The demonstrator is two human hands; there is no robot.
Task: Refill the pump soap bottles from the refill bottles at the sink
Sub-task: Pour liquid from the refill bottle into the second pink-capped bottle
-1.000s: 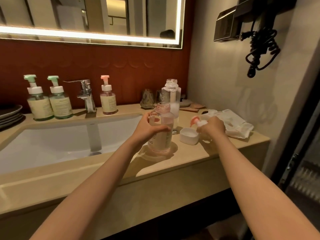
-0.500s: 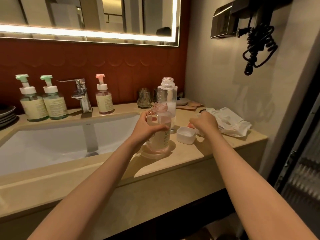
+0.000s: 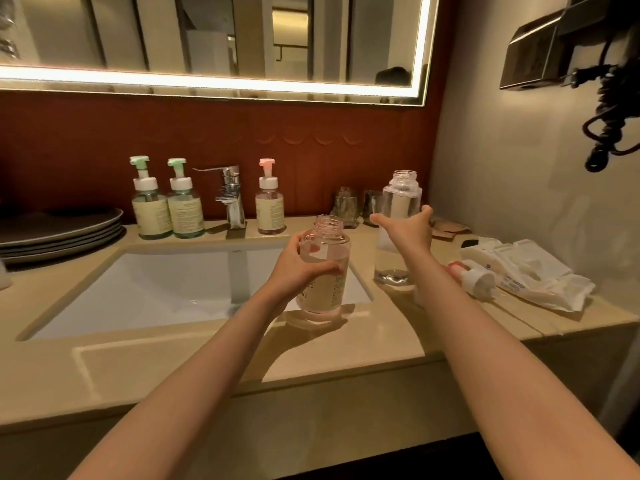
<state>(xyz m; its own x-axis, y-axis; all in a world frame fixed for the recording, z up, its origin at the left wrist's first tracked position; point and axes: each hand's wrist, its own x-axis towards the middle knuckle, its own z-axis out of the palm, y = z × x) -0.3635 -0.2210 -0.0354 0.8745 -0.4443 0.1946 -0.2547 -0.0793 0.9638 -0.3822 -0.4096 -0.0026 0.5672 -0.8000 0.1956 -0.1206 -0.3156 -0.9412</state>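
My left hand (image 3: 297, 268) grips an uncapped pink soap bottle (image 3: 325, 271) that stands on the counter at the sink's right edge. My right hand (image 3: 410, 230) reaches with spread fingers to the tall clear refill bottle (image 3: 398, 209) behind it, which is uncapped; thumb and fingers lie either side of its body without closing. The pink-and-white pump head (image 3: 474, 277) lies on its side on the counter to the right. Against the back wall stand two green-pump bottles (image 3: 166, 206) and one pink-pump bottle (image 3: 270, 207).
A chrome faucet (image 3: 230, 195) stands over the white sink (image 3: 156, 289). Stacked dark plates (image 3: 59, 233) sit at far left. A white wipes packet (image 3: 530, 275) lies at right, glasses (image 3: 346, 204) at the back. A coiled black cord (image 3: 609, 112) hangs on the right wall.
My right hand let go of the pump head, which now lies on the counter, and moved up and back to the tall refill bottle. My left hand kept its grip.
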